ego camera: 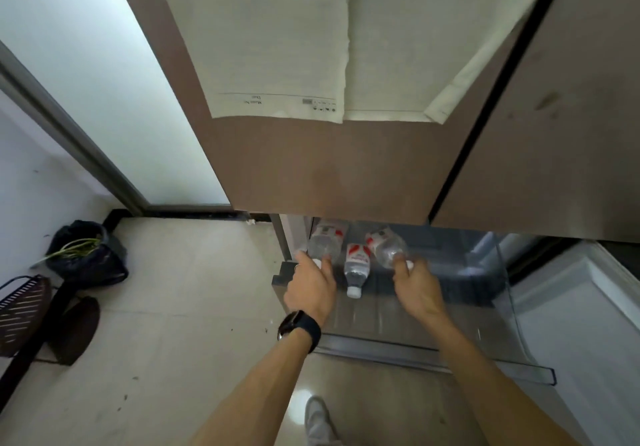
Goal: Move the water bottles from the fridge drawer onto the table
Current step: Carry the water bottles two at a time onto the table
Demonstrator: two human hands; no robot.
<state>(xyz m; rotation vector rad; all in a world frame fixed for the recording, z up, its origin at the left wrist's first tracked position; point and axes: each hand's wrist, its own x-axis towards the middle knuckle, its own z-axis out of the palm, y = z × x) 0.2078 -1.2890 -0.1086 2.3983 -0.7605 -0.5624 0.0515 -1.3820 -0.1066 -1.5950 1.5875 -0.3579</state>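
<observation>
In the clear fridge drawer (pixel 433 355), lower centre of the frame, our left grip (pixel 311 284) clasps the left bottle (pixel 325 241) at its neck and our right grip (pixel 417 284) clasps the right bottle (pixel 384 244). The middle bottle (pixel 356 267) lies free between them. The pale tiled floor (pixel 194 300) carries a black bag (pixel 86 258) at left.

We're leaning over the open drawer (pixel 433 355) under the fridge door (pixel 329 168), both arms reaching in. Our left hand (pixel 311 286), watch (pixel 299 328) on its wrist, is gripping the left bottle (pixel 325 241) by the neck; our right hand (pixel 417 286) is pinching the right bottle (pixel 384 246) beside its white cap. The middle bottle (pixel 356 265) is lying between them, cap pointing our way. A black bag (pixel 86 258) is sitting on the floor, far left.
</observation>
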